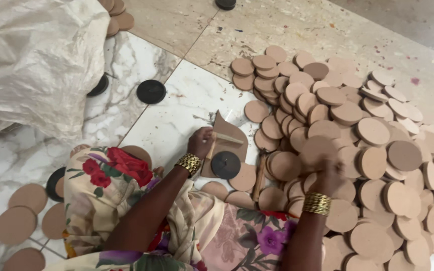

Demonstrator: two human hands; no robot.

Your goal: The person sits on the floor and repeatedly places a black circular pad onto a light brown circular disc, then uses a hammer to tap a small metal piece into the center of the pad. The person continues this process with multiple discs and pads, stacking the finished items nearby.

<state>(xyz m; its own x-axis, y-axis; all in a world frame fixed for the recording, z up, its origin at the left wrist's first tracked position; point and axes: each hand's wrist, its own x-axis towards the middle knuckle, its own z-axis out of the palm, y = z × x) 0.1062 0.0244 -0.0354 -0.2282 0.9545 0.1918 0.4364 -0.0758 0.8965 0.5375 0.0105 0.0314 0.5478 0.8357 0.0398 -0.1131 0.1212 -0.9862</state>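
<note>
Hands working at the pile's near-left edge, on the floor.
Left hand (pixel 200 142) is gripping a brush (pixel 225 138) over the black disc (pixel 225 164); right hand (pixel 327 173) is lying on the tan discs (pixel 372 150), blurred, grasp unclear.

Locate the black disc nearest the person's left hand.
In the head view, the black disc lies centre frame on a brown board, just below-right of the left hand.

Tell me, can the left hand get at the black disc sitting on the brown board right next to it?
Probably yes. The left hand grips a wooden stick at the board's edge, and the black disc lies just below it, uncovered. Only the stick occupies that hand.
</note>
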